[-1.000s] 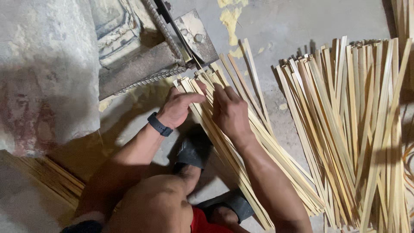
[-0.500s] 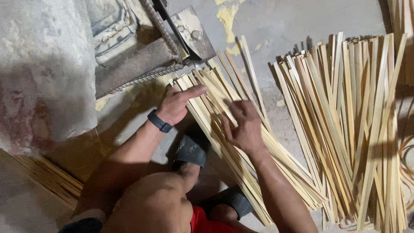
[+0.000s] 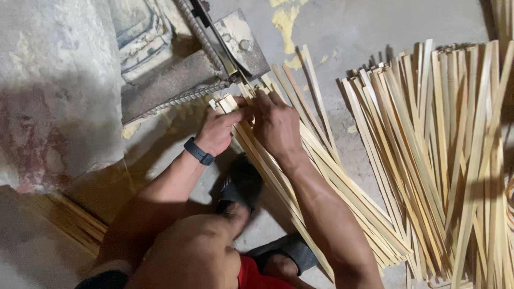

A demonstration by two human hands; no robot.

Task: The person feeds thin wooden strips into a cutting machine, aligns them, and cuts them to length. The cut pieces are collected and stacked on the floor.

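packages: none; labels: none; signs: none; screens: none

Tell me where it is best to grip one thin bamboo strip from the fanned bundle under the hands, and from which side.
Probably grip near the upper end, where the left hand and right hand rest on the bamboo strips. There the tips fan apart beside the metal machine, so fingers can come from above and pinch one strip's narrow edges; lower down, the strips lie packed together.
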